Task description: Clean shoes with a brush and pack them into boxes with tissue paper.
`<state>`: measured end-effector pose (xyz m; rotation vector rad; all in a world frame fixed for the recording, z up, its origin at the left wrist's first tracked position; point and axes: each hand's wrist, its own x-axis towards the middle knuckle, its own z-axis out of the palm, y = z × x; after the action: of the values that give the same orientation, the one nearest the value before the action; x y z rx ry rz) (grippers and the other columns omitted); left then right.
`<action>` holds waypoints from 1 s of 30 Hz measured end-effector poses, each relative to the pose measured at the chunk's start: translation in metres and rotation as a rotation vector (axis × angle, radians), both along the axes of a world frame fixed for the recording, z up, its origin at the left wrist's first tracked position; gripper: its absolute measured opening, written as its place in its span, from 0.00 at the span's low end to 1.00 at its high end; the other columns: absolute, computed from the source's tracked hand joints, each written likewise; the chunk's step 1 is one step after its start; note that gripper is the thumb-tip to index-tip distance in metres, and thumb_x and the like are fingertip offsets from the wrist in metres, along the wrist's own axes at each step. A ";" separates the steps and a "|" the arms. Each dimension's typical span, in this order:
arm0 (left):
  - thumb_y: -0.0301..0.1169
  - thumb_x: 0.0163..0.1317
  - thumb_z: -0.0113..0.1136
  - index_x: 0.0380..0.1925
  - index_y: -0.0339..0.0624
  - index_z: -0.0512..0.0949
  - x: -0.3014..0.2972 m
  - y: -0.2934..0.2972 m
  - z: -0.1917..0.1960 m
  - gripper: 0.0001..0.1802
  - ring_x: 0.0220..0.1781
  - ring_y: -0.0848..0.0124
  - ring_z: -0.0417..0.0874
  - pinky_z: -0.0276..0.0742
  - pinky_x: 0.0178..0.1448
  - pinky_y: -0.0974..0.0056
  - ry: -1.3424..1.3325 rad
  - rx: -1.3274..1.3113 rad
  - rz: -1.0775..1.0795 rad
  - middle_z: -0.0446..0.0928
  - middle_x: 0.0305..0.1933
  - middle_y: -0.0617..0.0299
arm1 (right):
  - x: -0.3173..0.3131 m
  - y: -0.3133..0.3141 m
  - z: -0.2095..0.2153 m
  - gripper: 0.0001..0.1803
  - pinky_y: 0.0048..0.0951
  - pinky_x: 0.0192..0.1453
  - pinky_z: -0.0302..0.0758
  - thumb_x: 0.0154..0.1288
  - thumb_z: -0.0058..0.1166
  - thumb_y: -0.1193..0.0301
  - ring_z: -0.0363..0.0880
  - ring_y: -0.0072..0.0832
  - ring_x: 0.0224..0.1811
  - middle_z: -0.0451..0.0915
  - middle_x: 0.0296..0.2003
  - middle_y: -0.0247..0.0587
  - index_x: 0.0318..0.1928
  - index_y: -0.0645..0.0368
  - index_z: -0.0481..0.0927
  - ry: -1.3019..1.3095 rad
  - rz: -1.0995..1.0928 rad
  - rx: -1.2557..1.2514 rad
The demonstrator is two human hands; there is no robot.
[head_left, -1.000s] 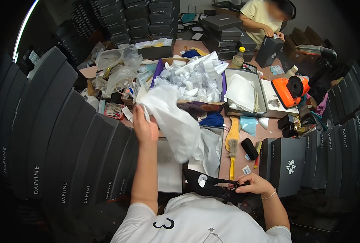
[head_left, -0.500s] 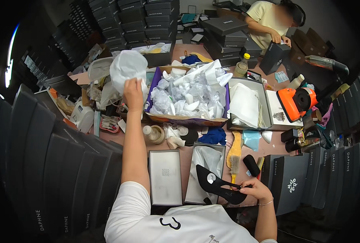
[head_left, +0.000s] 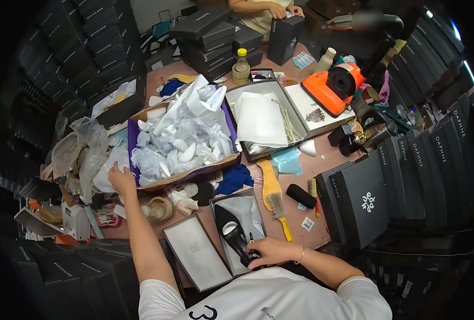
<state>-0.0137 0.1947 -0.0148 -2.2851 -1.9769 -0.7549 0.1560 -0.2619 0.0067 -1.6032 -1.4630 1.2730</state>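
My right hand (head_left: 269, 252) is closed on the back end of a black high-heeled shoe (head_left: 229, 226), whose pale insole faces up. The shoe lies over white tissue paper (head_left: 247, 209) in a grey shoebox (head_left: 262, 216) at the front of the table. To the left of that box sits a pale grey box lid (head_left: 197, 250), inside upward. My left hand (head_left: 122, 178) reaches out at the left corner of a purple-edged carton (head_left: 133, 140), fingers apart. A sheet of white paper (head_left: 108, 169) lies right beside its fingertips.
Crumpled plastic and white shoe inserts (head_left: 186, 144) fill the carton. An open box of white sheets (head_left: 261, 120) and an orange machine (head_left: 330, 90) stand to its right. A brush (head_left: 279, 213) lies right of the shoebox. Stacked shoeboxes line both sides; a co-worker (head_left: 271, 10) handles a box behind.
My left hand has lowered and let go of the white paper it held up. My right hand has brought the shoe left and down into the shoebox. The view has turned right.
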 end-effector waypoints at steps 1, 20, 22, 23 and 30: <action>0.29 0.60 0.56 0.54 0.37 0.74 0.002 -0.016 0.008 0.21 0.59 0.51 0.72 0.69 0.60 0.52 -0.134 0.072 -0.086 0.72 0.55 0.48 | 0.015 0.013 0.010 0.28 0.33 0.46 0.75 0.58 0.63 0.52 0.80 0.40 0.39 0.80 0.36 0.48 0.47 0.63 0.78 0.063 -0.049 -0.070; 0.59 0.55 0.60 0.71 0.41 0.47 0.048 -0.378 0.043 0.54 0.73 0.52 0.54 0.55 0.70 0.43 -1.256 -0.833 -0.354 0.49 0.72 0.46 | 0.129 0.071 0.026 0.17 0.21 0.35 0.72 0.69 0.55 0.59 0.73 0.16 0.29 0.79 0.31 0.28 0.43 0.63 0.79 0.840 -0.654 0.289; 0.73 0.51 0.50 0.73 0.44 0.39 0.040 -0.369 0.036 0.62 0.75 0.50 0.48 0.51 0.69 0.35 -1.735 -1.207 -0.054 0.45 0.74 0.45 | 0.108 0.048 0.035 0.20 0.23 0.43 0.74 0.68 0.56 0.58 0.78 0.19 0.37 0.81 0.38 0.32 0.47 0.63 0.78 1.096 -0.602 0.290; 0.79 0.48 0.43 0.73 0.46 0.36 0.029 -0.366 0.039 0.65 0.75 0.47 0.46 0.49 0.68 0.30 -1.802 -1.408 0.030 0.46 0.73 0.43 | 0.100 0.035 0.035 0.21 0.24 0.46 0.74 0.67 0.56 0.57 0.79 0.21 0.42 0.82 0.42 0.34 0.48 0.63 0.78 1.224 -0.576 0.280; 0.53 0.61 0.58 0.66 0.41 0.57 -0.001 -0.408 0.015 0.41 0.62 0.59 0.70 0.67 0.63 0.49 -1.684 -1.460 0.010 0.65 0.64 0.52 | 0.082 -0.026 -0.011 0.21 0.22 0.47 0.69 0.61 0.63 0.57 0.75 0.19 0.40 0.79 0.38 0.30 0.42 0.64 0.81 1.045 -0.226 0.222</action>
<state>-0.0151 -0.2132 0.0001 -1.6451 -4.3473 -2.3137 0.2375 -0.2884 -0.0038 -0.6933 -0.6936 1.4094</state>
